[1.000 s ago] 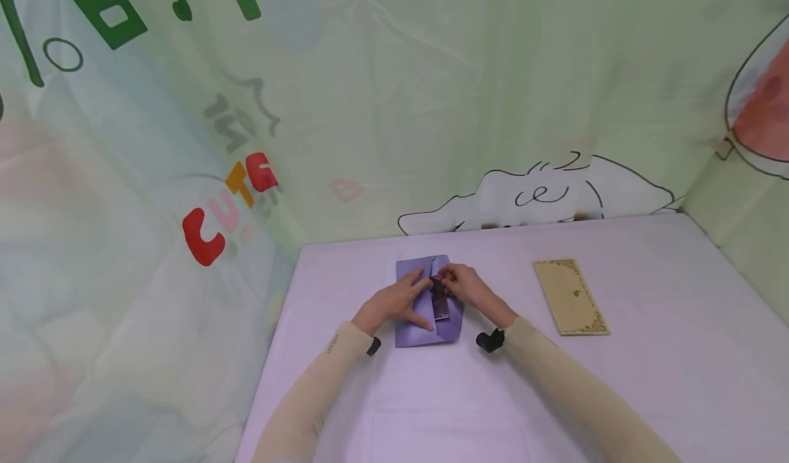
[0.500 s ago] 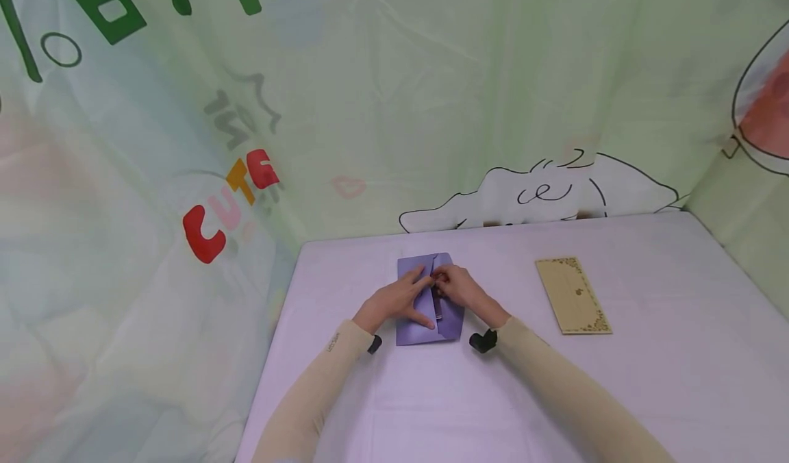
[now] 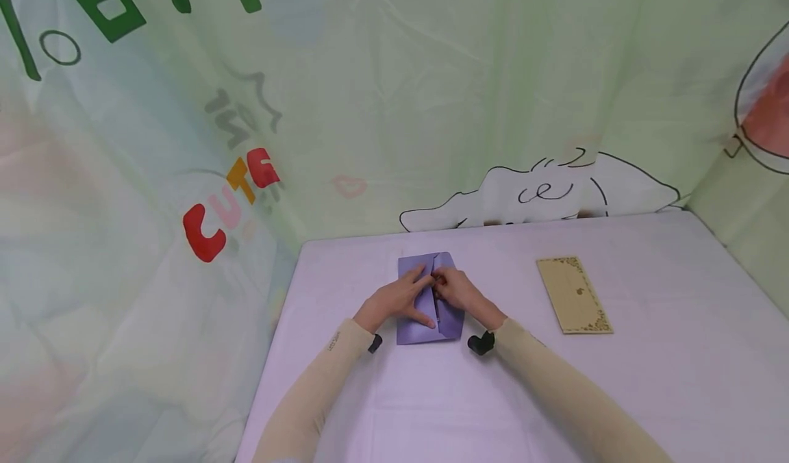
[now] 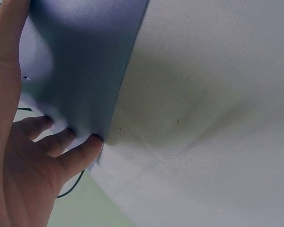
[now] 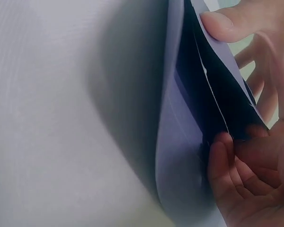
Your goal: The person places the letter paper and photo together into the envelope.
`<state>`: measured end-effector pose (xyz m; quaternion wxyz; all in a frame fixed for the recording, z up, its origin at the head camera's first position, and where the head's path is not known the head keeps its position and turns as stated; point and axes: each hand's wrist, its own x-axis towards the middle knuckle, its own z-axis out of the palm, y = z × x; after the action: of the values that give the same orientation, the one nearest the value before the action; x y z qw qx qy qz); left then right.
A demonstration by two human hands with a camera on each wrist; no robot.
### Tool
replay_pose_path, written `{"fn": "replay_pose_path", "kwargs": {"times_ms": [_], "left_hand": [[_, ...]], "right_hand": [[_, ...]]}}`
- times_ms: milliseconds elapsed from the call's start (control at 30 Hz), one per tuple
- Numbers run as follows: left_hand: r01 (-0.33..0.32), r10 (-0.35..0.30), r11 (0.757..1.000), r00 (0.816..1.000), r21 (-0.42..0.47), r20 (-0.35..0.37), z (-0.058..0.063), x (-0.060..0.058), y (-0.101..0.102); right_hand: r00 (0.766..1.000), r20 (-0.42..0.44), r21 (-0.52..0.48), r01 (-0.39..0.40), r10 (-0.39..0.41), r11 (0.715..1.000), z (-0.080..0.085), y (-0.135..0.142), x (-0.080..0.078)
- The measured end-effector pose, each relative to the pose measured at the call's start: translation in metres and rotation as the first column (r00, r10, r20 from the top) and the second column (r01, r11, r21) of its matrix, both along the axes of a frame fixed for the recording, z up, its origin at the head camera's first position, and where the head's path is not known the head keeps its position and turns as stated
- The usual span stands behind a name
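A purple envelope [image 3: 411, 334] lies on the table with its flap side opened to the right. Across its left panel my left hand [image 3: 394, 303] rests with spread fingers; in the left wrist view, the fingers [image 4: 87, 149] touch the envelope's edge. My right hand [image 3: 459, 290] is at the opening, and its thumb and fingers [image 5: 221, 151] pinch the edge of a thin dark card [image 5: 213, 90]. Most of that card is hidden inside the envelope; only a narrow dark strip shows in the head view.
A tan wooden-looking rectangle [image 3: 575, 295] with dark ornamental corners lies to the right on the pale lilac tablecloth [image 3: 425, 401]. Behind the table hangs a printed curtain [image 3: 382, 107], and another side of it runs along the left.
My right hand has moved slightly left, and the dark card has slid left into the envelope, from mostly visible to a thin strip. The left hand has stayed in place.
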<state>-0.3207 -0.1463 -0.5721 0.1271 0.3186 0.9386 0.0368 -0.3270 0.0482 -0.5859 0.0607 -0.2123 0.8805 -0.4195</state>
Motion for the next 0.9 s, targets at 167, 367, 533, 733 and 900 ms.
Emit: {"fn": "replay_pose_path", "kwargs": {"times_ms": [167,367,533,733,900], "left_hand": [[0.005,-0.005,1.0,1.0,-0.002,-0.004,0.0,0.0,0.0],[0.004,-0.003,1.0,1.0,0.016,-0.011,0.001,-0.001,0.0],[-0.006,0.006,1.0,1.0,0.014,0.0,0.0,0.0,-0.001],[-0.009,0.008,1.0,1.0,0.016,0.008,0.0,0.0,-0.001],[-0.01,0.01,1.0,1.0,0.018,0.003,-0.001,0.0,0.0]], "right_hand": [[0.999,-0.028,0.064,0.039,-0.037,0.997,-0.001,0.001,0.001],[0.998,-0.041,0.061,0.06,-0.057,0.996,0.007,0.013,0.008],[0.997,-0.013,0.055,0.073,-0.072,0.996,0.011,0.025,0.011],[0.997,-0.023,0.054,0.08,-0.079,0.995,0.01,0.039,0.014],[0.995,-0.009,0.053,0.101,-0.1,0.994,0.012,0.052,0.019]]}}
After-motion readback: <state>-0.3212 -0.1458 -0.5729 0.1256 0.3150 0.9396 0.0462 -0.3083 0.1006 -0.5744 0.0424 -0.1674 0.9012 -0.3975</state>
